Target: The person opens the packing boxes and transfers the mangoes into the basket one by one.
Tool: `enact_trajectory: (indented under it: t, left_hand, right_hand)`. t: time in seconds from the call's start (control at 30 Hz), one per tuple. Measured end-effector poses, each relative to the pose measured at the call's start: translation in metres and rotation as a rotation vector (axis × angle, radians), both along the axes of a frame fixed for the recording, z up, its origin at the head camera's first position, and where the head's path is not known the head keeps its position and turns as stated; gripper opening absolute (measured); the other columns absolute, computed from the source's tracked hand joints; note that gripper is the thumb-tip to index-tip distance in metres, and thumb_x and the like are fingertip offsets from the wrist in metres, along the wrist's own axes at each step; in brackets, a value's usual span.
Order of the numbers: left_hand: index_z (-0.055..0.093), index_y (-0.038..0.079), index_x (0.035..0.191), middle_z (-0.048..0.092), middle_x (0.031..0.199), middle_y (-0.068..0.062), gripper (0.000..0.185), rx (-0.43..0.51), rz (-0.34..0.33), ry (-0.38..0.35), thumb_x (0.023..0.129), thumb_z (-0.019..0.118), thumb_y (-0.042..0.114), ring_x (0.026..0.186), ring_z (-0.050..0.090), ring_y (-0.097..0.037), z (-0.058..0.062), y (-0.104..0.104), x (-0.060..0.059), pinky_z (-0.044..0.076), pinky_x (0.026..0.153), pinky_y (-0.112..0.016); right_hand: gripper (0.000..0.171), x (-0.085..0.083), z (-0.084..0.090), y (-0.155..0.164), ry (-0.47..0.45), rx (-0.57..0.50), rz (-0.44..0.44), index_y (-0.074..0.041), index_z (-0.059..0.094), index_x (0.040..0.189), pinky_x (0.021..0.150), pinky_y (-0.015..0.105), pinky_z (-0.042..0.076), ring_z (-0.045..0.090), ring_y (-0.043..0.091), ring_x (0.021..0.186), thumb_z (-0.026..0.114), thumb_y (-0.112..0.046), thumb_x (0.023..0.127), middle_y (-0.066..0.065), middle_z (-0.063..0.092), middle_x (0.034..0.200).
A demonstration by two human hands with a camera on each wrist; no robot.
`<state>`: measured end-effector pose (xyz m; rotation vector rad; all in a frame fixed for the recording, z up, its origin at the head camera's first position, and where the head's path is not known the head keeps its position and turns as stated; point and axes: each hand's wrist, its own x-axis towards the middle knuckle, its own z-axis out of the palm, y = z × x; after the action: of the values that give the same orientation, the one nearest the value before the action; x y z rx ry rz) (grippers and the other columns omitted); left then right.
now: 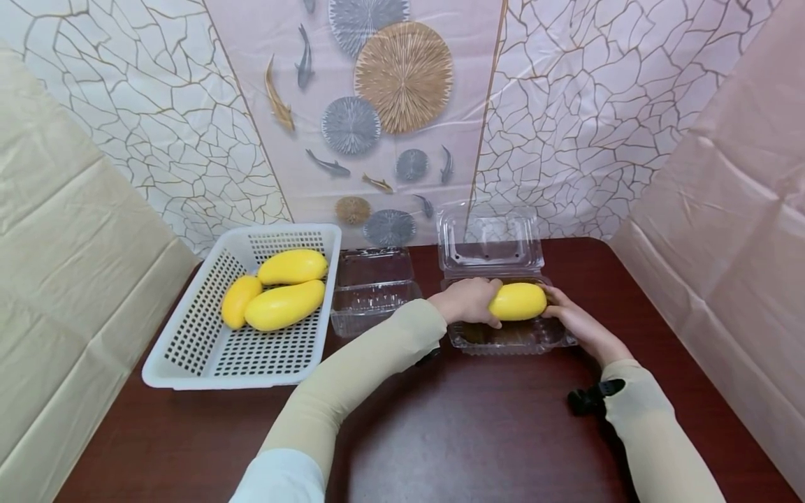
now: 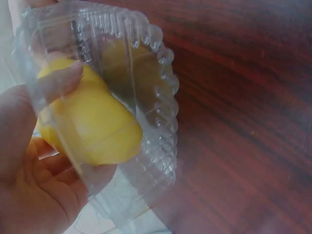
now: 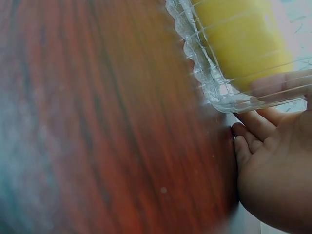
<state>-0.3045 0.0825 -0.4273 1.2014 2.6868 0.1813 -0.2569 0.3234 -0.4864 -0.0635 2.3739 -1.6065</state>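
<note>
The dark wooden counter [image 1: 478, 426] is carrying all items, with patterned sheeting hanging behind it and plain sheeting at both sides. A white perforated basket [image 1: 189, 349] is sitting at the counter's left side, toward the far edge, and is holding 3 yellow mangoes [image 1: 286, 305] lying against one another. An open clear clamshell box [image 1: 503, 335] is standing near the middle of the far edge, its lid [image 1: 489, 241] tipped up against the back sheeting. A 2nd, empty clamshell [image 1: 371, 290] is sitting between the basket and the open box.

The left hand [image 1: 468, 300] is curling its fingers over one end of a 4th mango [image 1: 518, 301], grasping it; the left wrist view confirms fingers and thumb wrapped around the fruit through the clear plastic wall. The right hand [image 1: 581, 325] is touching the mango's other end and the box's right rim with relaxed fingers, holding nothing closed. The mango is lying lengthwise over the box's tray, at or just inside the rim.

Judgement on progress: 1 mango is going into its box, not yet released, and the lid is not yet shut. 3 mangoes and the 2nd box appear untouched, so most of the work is remaining.
</note>
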Motion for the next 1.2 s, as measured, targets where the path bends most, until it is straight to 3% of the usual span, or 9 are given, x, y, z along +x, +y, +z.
enact_trajectory:
  t: [0.3, 0.6, 0.97, 1.2]
  left_hand:
    - [0.047, 0.012, 0.143, 0.061, 0.123, -0.001, 0.071, -0.066, -0.012, 0.013, 0.087, 0.079, 0.042, 0.106, 0.058, -0.015, 0.01, -0.002, -0.001, 0.048, 0.089, -0.031]
    - [0.048, 0.011, 0.142, 0.063, 0.12, 0.0, 0.071, -0.08, -0.043, 0.05, 0.086, 0.08, 0.04, 0.107, 0.06, -0.015, 0.029, -0.005, -0.003, 0.049, 0.09, -0.032]
    - [0.044, 0.009, 0.148, 0.062, 0.127, -0.003, 0.078, -0.088, -0.064, 0.06, 0.086, 0.08, 0.039, 0.114, 0.059, -0.017, 0.057, -0.014, -0.009, 0.047, 0.098, -0.033]
    - [0.044, 0.009, 0.147, 0.062, 0.127, -0.004, 0.075, -0.087, -0.047, 0.071, 0.087, 0.079, 0.037, 0.116, 0.058, -0.02, 0.08, -0.021, -0.016, 0.046, 0.098, -0.035]
  right_hand:
    - [0.071, -0.001, 0.002, -0.001, 0.005, 0.006, 0.01, 0.003, 0.003, 0.159, 0.112, 0.066, 0.013, 0.008, 0.051, 0.147, 0.041, -0.002, 0.099, 0.034, 0.005, 0.161]
    - [0.074, 0.001, 0.002, -0.002, -0.002, 0.006, 0.0, 0.004, -0.001, 0.159, 0.113, 0.068, 0.009, 0.007, 0.05, 0.147, 0.042, -0.005, 0.099, 0.033, 0.007, 0.162]
    - [0.073, 0.001, 0.002, -0.002, -0.013, 0.027, -0.004, 0.004, 0.0, 0.159, 0.112, 0.07, 0.009, 0.006, 0.051, 0.147, 0.042, -0.005, 0.1, 0.033, 0.006, 0.162]
    - [0.068, 0.0, 0.0, -0.002, -0.01, 0.021, 0.007, -0.002, 0.005, 0.161, 0.111, 0.071, 0.011, 0.006, 0.049, 0.148, 0.039, -0.003, 0.101, 0.027, 0.008, 0.164]
